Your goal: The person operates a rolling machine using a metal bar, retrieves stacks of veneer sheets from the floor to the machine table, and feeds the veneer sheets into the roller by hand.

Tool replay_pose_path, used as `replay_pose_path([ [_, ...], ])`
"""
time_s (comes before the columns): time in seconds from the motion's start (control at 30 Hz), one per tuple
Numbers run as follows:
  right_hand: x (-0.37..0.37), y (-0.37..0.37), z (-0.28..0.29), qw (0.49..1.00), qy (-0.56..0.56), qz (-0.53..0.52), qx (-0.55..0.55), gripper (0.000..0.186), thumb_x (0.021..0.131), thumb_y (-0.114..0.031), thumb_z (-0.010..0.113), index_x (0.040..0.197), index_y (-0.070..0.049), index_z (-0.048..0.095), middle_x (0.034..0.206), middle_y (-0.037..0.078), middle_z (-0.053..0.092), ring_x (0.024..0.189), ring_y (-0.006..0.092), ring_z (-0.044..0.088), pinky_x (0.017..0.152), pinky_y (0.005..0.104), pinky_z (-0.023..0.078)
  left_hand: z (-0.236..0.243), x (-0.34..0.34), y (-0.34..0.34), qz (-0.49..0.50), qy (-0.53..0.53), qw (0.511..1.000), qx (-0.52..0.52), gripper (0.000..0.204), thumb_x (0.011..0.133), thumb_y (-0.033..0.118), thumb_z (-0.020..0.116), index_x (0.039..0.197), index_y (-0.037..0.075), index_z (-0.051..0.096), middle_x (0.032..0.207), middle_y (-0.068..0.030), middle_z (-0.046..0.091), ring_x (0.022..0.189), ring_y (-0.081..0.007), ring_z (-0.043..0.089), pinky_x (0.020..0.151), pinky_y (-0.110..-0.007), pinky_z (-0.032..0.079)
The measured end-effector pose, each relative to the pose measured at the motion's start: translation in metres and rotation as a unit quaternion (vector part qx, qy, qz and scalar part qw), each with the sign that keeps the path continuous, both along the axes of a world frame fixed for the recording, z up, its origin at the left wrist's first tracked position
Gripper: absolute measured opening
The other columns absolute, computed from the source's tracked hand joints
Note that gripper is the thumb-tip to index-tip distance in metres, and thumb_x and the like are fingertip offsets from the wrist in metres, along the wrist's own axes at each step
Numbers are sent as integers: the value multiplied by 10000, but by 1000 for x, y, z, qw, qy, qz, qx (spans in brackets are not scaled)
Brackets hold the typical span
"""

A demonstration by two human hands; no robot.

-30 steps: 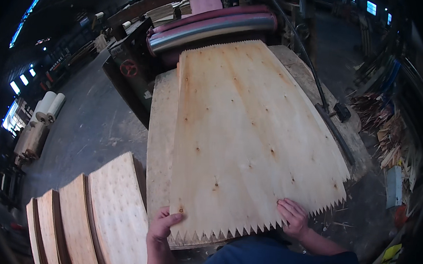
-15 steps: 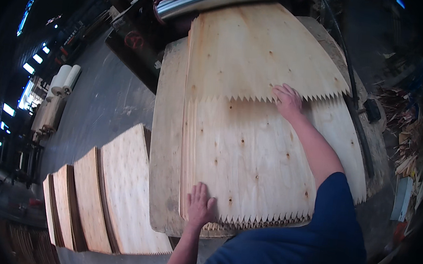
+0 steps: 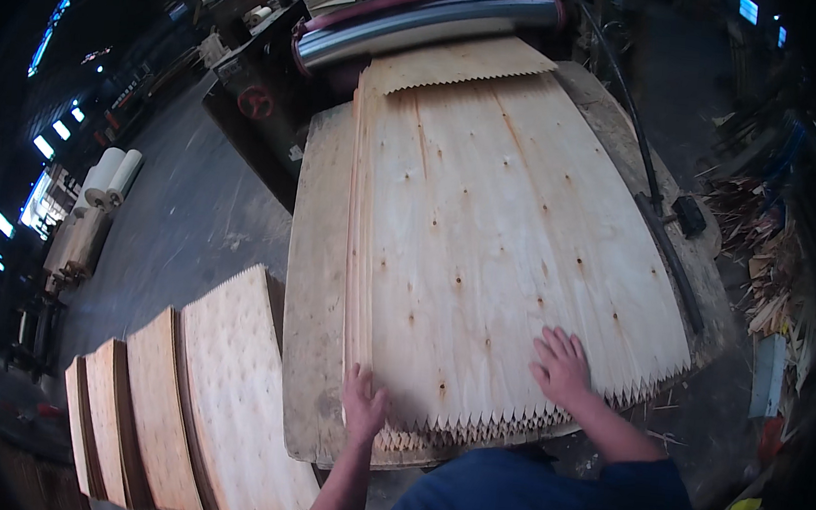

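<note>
One veneer sheet (image 3: pixel 471 61) apparently part-fed into roller (image 3: pixel 435 33), beyond fingertips (image 3: pixel 549 335) | stack (image 3: pixel 488 213) unfed beneath right hand (image 3: pixel 564 371), fingers spread | left hand (image 3: pixel 364 405) at edge, thumb apart

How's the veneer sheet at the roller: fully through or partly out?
Partly out: the veneer sheet shows its toothed near edge over the stack, before the roller; far end hidden.

Open room above veneer stack (image 3: pixel 515 235); silver roller (image 3: pixel 430 38) blocks far end, dark bar (image 3: pixel 668 263) lines right edge.
</note>
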State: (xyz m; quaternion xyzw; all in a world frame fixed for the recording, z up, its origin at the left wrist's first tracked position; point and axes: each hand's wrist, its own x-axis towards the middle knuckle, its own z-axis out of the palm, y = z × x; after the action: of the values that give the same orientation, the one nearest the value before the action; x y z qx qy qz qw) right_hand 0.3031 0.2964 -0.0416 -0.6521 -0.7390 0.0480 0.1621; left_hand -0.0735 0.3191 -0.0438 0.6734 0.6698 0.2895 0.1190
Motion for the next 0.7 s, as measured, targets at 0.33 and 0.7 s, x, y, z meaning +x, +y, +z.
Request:
replay_pose_path([
  [0.33, -34, -83, 36, 995, 35, 90, -7, 474, 758, -287, 642, 1184, -89, 576, 1315, 121, 482, 1272, 306, 386, 1065, 500, 243, 102, 5, 4, -75, -527, 770, -351, 298, 836, 127, 632, 1089, -25, 597, 928, -79, 660, 822, -155, 619, 757, -274, 481],
  [0.7, 12, 99, 85, 937, 27, 152, 314, 155, 783, -36, 583, 920, -17, 653, 955, 148, 670, 856, 302, 662, 697, 386, 526, 61, 0, 25, -54, -532, 808, -249, 500, 975, 340, 368, 1311, -28, 414, 1359, -168, 435, 1239, -273, 435, 1058, -408, 308],
])
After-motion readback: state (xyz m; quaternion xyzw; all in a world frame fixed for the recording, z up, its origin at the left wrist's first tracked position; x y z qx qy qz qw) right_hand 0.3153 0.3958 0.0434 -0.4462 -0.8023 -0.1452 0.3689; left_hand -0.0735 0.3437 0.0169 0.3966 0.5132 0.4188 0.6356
